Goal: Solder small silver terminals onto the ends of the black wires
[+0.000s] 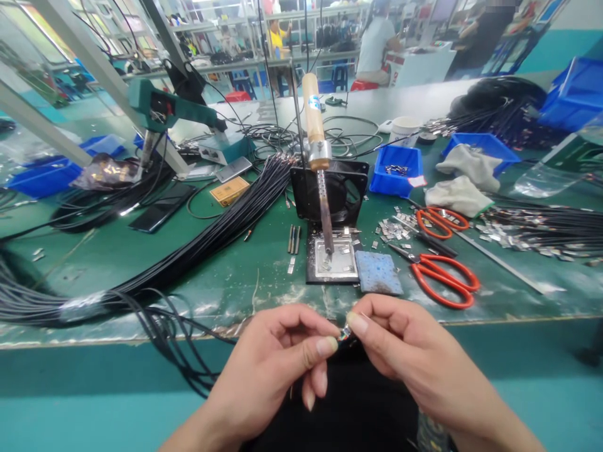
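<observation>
Just in front of the table's front edge, my left hand pinches a small cable end with coloured wires between thumb and forefinger. My right hand closes its thumb and forefinger on the same piece from the other side. Its fine details are too small to make out. Beyond the hands, a soldering iron with a wooden handle points down at a metal plate on a black base. A blue sponge lies right of the plate.
Red-handled scissors and a second pair lie at the right, near scattered metal connectors. A bundle of black cables curves across the left. Behind the iron stands a black fan; a blue bin is beside it.
</observation>
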`<state>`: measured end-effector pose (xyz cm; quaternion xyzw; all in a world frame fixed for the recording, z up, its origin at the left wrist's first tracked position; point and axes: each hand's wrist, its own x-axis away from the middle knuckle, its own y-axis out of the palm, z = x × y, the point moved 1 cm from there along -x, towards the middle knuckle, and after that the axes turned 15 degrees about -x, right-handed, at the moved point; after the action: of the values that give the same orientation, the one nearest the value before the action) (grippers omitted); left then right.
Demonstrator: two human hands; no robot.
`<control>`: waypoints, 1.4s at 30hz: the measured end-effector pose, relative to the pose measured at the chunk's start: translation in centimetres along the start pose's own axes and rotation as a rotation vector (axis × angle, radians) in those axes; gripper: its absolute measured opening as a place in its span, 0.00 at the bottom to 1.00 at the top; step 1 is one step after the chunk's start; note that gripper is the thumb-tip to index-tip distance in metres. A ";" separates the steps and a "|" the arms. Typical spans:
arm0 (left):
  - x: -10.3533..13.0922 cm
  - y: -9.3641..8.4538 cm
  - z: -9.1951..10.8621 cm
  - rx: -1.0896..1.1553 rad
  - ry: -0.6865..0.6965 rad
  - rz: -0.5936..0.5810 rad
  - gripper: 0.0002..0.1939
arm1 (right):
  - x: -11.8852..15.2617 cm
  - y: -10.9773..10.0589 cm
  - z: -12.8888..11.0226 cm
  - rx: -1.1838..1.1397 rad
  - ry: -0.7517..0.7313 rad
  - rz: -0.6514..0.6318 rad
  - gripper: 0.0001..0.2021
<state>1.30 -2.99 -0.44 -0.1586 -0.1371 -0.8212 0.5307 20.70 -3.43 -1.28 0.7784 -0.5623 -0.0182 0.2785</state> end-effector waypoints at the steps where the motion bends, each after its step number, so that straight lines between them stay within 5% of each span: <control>1: 0.0 0.0 0.0 -0.004 -0.009 -0.004 0.08 | 0.1 0.0 -0.2 0.030 -0.014 0.006 0.12; 18: -0.2 0.9 1.0 -0.029 -0.146 -0.004 0.11 | 1.2 0.1 0.7 0.498 -0.358 0.165 0.11; 26: -0.6 0.8 1.3 -0.041 -0.179 0.028 0.11 | 1.0 0.3 1.1 0.338 -0.260 0.236 0.16; 42: -1.5 0.6 1.1 -0.045 -0.113 0.063 0.10 | 0.6 -0.8 1.7 0.090 -0.047 0.136 0.18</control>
<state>2.55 -1.58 0.03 -0.2209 -0.1431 -0.7967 0.5441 20.99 -4.48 -2.96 0.7496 -0.6205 0.0079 0.2303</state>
